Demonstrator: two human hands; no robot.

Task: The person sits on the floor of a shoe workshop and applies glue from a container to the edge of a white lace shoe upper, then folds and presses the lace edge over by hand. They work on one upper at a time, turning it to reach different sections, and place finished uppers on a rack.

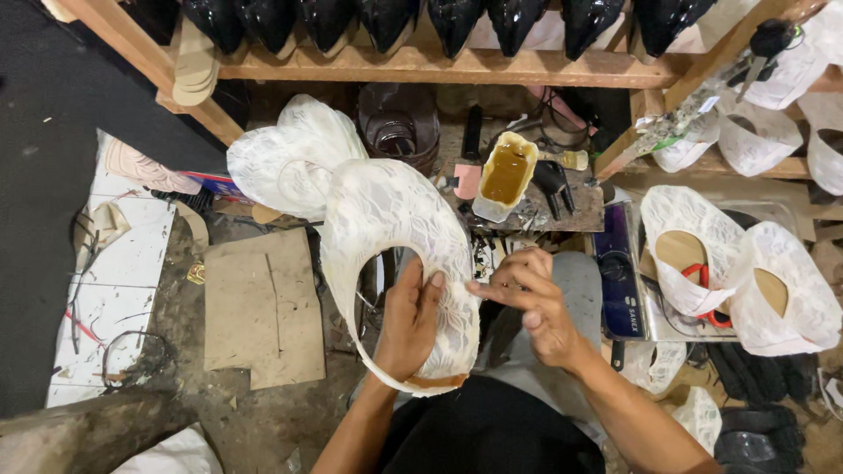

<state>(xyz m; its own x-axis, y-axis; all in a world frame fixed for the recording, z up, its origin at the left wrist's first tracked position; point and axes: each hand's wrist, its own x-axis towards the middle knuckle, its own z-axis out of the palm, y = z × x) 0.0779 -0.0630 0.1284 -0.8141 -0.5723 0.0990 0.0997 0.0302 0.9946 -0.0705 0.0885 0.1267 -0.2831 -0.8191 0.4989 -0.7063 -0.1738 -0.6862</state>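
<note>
My left hand (408, 320) grips a white lace-covered shoe upper (386, 219) from inside its opening, with the thumb on the rim. The upper stands toe-away over my lap. My right hand (527, 298) hovers just right of it with fingers loosely curled, the fingertips close to the upper's edge; I cannot tell whether it holds anything small. Behind the held upper lies another white lace upper (285, 158).
An open pot of amber glue (507, 174) sits on a small cluttered board (580, 206) ahead. Two more lace uppers (685, 246) rest on a tray at right. Black shoe lasts (457, 17) line a wooden shelf (421, 66) above. Cardboard pieces (259, 307) lie on the floor at left.
</note>
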